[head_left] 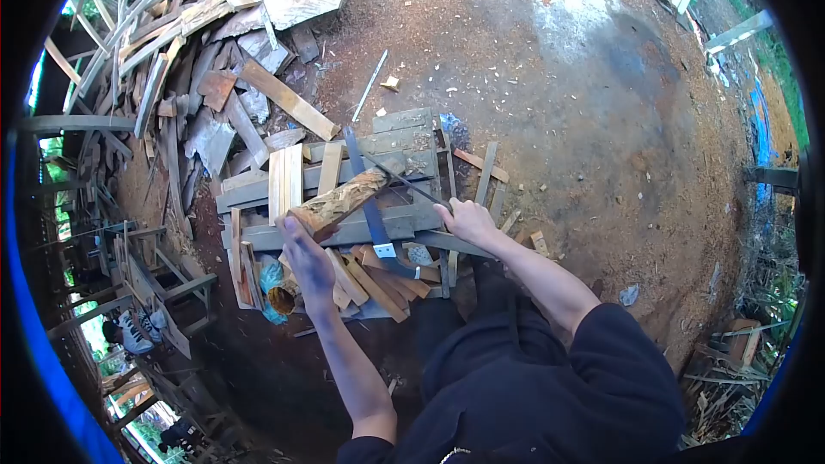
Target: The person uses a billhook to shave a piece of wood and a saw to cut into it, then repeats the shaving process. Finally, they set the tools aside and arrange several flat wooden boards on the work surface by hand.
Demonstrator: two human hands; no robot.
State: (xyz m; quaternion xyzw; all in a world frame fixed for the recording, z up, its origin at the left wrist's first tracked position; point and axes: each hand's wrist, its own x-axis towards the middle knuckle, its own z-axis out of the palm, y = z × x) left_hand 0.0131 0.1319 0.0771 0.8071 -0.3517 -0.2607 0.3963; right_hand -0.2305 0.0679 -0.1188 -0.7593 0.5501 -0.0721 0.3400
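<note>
My left hand [308,259] is closed around the near end of a rough piece of wood [342,203], which slants up and to the right over the workbench [402,228]. My right hand [471,225] grips a long, dark-bladed knife [412,186], its handle mostly hidden in the fingers. The blade reaches left to the far end of the wood; whether it touches cannot be made out. Beneath the wood, a handsaw [371,215] lies across the bench slats, its handle toward me.
Pale wooden strips [286,182] lie on the bench's left half. Several offcuts [378,285] and a brown roll of tape [281,300] are at its near side. A large scrap wood pile [193,60] rises at the upper left. Shavings cover the dirt floor [601,172].
</note>
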